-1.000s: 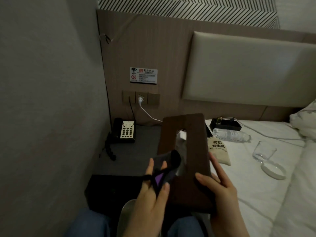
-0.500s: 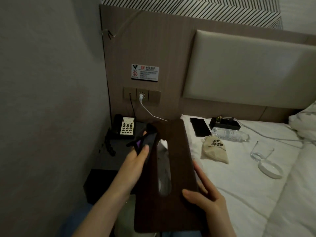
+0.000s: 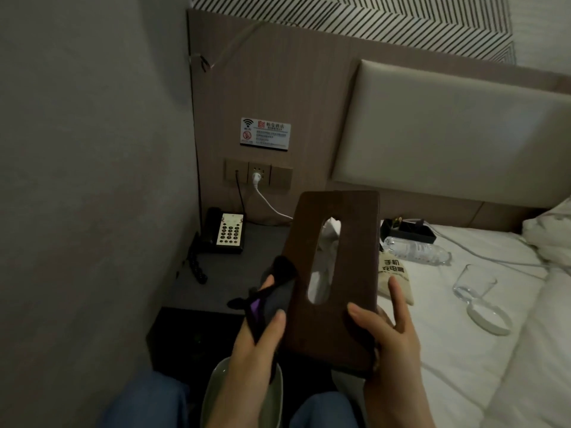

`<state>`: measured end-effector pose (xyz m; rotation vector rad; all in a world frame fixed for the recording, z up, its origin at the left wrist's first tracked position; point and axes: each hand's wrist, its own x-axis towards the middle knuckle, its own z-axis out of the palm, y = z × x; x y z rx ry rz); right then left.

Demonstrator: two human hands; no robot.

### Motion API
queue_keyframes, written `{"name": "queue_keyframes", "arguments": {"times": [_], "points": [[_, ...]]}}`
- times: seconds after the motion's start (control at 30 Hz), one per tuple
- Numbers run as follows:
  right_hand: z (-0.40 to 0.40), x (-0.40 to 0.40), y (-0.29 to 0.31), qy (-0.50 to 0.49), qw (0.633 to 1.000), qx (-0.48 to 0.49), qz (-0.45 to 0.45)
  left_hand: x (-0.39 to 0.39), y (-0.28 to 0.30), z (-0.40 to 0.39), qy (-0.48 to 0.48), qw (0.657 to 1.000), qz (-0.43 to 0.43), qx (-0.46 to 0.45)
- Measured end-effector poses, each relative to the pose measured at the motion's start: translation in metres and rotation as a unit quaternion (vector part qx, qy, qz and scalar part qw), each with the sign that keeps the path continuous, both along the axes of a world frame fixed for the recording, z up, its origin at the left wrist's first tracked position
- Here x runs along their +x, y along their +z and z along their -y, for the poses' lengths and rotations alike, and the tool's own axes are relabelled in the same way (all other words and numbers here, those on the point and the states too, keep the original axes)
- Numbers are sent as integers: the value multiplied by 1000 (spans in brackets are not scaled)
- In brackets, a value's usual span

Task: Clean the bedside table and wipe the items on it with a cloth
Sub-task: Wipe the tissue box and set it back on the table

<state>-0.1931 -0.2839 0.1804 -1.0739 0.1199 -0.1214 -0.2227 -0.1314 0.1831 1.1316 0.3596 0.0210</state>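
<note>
A dark brown wooden tissue box [image 3: 346, 242] with an oval slot is held up over my lap. My right hand [image 3: 391, 341] grips its near right corner, thumb on top. My left hand [image 3: 256, 344] holds a dark cloth [image 3: 275, 288] with a purple patch against the box's left side. White tissue shows through the slot. Behind lies the grey bedside table [image 3: 247, 279], with a black telephone [image 3: 224, 231] at its back left corner.
On the white bed [image 3: 463, 350] to the right lie a beige pouch [image 3: 394, 278], a water bottle [image 3: 417, 250], a black tray [image 3: 408, 231] and a glass [image 3: 474, 282] with a lid. A pale basin [image 3: 213, 390] sits between my knees. A wall closes the left side.
My left hand has drawn the cloth back down the box's left side toward me. The box is tilted more upright than half a second ago.
</note>
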Motion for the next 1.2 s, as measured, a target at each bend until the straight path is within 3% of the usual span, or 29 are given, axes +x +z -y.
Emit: {"name": "queue_keyframes", "arguments": {"times": [0.1, 0.23, 0.43, 0.53, 0.7, 0.83, 0.97, 1.1, 1.17, 1.2], "points": [[-7, -1, 0, -13, 1000, 10, 9, 4, -2, -1, 66, 990, -51, -114], [-17, 2, 0, -21, 999, 23, 26, 6, 1, -2, 77, 977, -80, -182], [-22, 2, 7, 18, 1000, 17, -14, 10, 6, -13, 111, 981, -44, -154], [8, 6, 31, 80, 996, 20, -38, 15, 7, -41, 74, 986, -20, -151], [70, 28, 75, 170, 983, 26, -65, 30, 17, -95, -12, 995, 7, -96], [70, 45, 94, 246, 960, -58, -123, 44, 32, -117, -71, 996, -37, -35], [63, 48, 78, 230, 951, -138, -156, 58, 42, -120, -136, 989, -59, 29], [66, 41, 55, 181, 965, -115, -151, 72, 49, -112, -199, 969, -29, 144], [65, 42, 52, 173, 966, -114, -156, 83, 46, -101, -182, 948, 4, 262], [63, 44, 52, 162, 966, -128, -155, 91, 37, -99, -156, 919, 12, 361]]}}
